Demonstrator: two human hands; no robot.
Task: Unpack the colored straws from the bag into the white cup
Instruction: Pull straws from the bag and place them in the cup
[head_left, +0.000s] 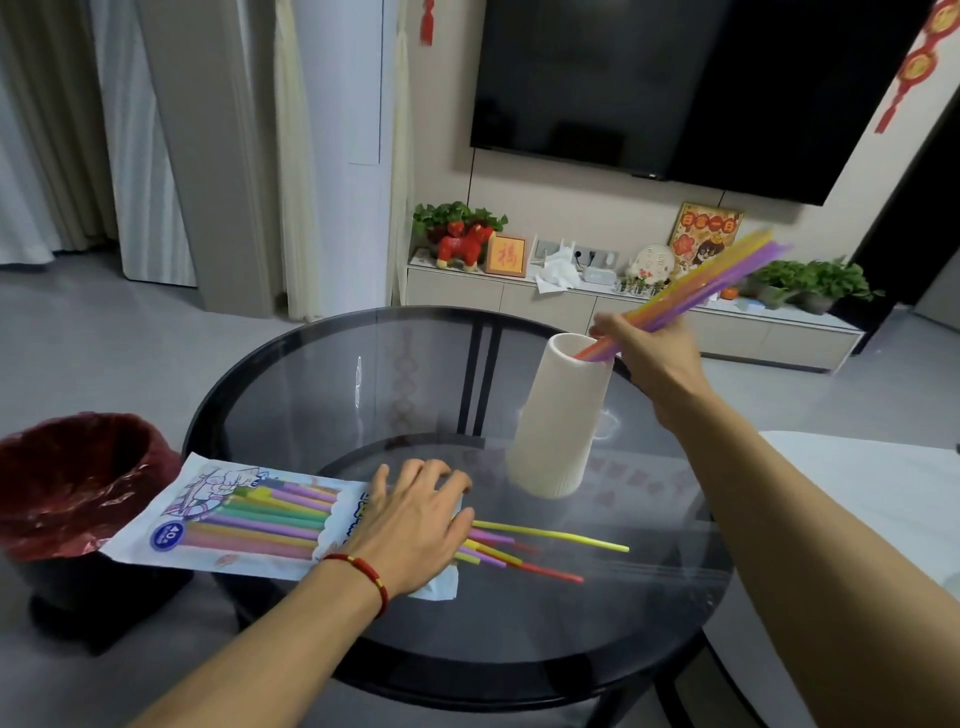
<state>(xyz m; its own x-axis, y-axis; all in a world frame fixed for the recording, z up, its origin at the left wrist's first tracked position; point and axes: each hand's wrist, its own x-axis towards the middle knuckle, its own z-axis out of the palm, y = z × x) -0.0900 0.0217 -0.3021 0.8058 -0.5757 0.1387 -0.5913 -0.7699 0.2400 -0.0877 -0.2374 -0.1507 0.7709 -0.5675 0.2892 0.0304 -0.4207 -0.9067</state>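
Observation:
A tall white ribbed cup (561, 415) stands on the round glass table (322, 384). My right hand (652, 356) grips a bundle of colored straws (711, 280) slanted up to the right, their lower ends inside the cup's mouth. The straw bag (249, 514) lies flat at the table's left edge and holds several straws. My left hand (415, 525) rests palm-down on the bag's open end, fingers spread. Several loose straws (545, 538) stick out from under that hand onto the glass.
A dark bin with a red liner (78, 483) stands on the floor left of the table. Behind the table runs a low TV cabinet (571, 306) with ornaments and plants. A white surface (857, 493) lies at the right.

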